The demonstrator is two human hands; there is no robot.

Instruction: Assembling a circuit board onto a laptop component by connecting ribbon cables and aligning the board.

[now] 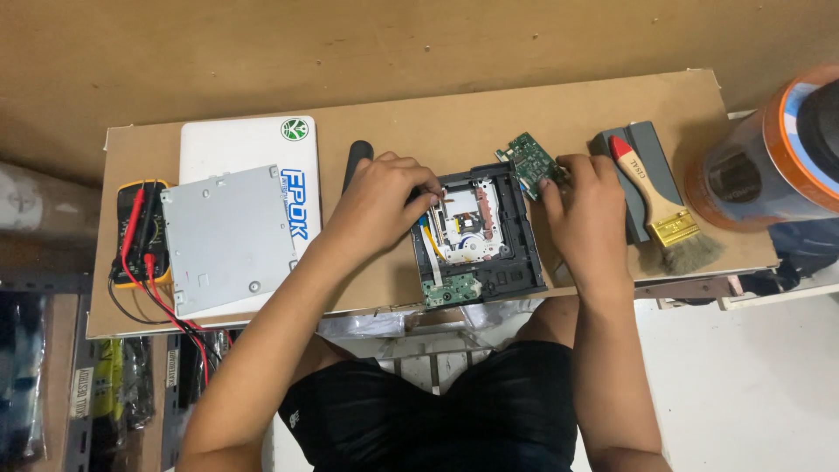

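While the left hand (377,205) fingers press the opened black disc drive (476,236), right hand (584,203) fingers pinch its green circuit board (527,160).

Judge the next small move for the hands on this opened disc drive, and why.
Probably lift the green circuit board clear: the right hand pinches it tilted at the drive's top right corner, while the left hand steadies the drive's left edge. Whether a cable joins them is unclear.

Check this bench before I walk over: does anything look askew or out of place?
The green circuit board is lifted off the opened drive, tilted at its top right corner by the right hand. The drive's near edge overhangs the table. Nothing looks spilled.
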